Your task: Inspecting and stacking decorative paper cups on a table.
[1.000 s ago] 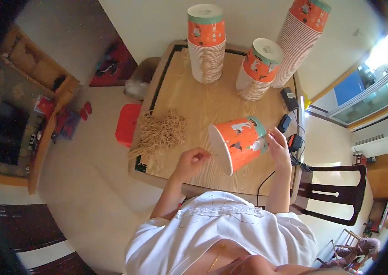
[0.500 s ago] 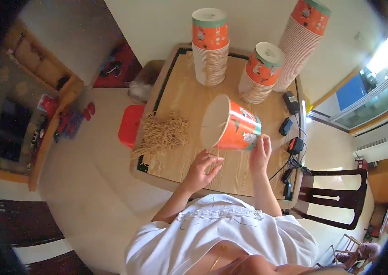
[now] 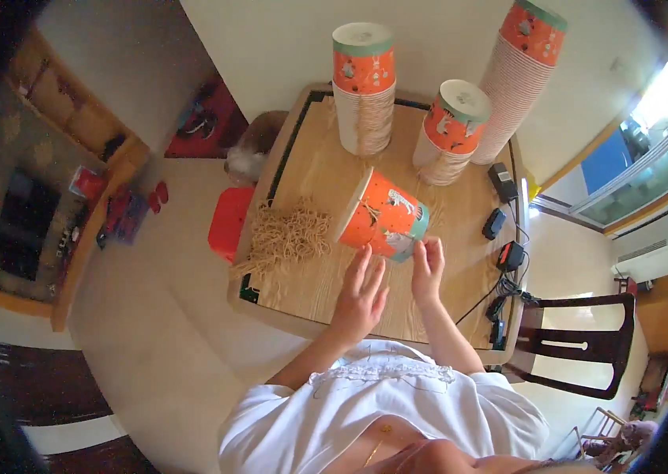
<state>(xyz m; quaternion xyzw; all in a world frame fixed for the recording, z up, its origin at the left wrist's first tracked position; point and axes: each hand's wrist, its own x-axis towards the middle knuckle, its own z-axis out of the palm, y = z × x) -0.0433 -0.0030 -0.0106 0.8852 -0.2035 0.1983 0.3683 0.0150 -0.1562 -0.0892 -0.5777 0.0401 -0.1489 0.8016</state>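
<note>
An orange paper bucket (image 3: 381, 215) with a green base band lies tilted on its side over the table, its mouth turned to the left and away from view. My right hand (image 3: 429, 267) pinches the base edge between thumb and fingers. Against the bucket's near side, close to the rim, rest the fingertips of my left hand (image 3: 361, 296); its fingers are stretched out, thumb apart. Whether a cord lies under those fingertips cannot be made out. Left of the bucket is a tangled pile of thin tan cords (image 3: 290, 233).
Upside-down stacks of matching buckets stand behind: a left stack (image 3: 364, 95), a shorter middle stack (image 3: 454, 130) and a tall right stack (image 3: 519, 79). Black power adapters (image 3: 510, 255) and cables line the wooden table's (image 3: 310, 150) right edge. A dark chair (image 3: 575, 344) stands right; a red bin (image 3: 229, 223), left.
The bucket has turned so its mouth no longer shows, and it has shifted slightly left. My left hand has gone from holding a cord at the rim to touching the side; my right hand moved left.
</note>
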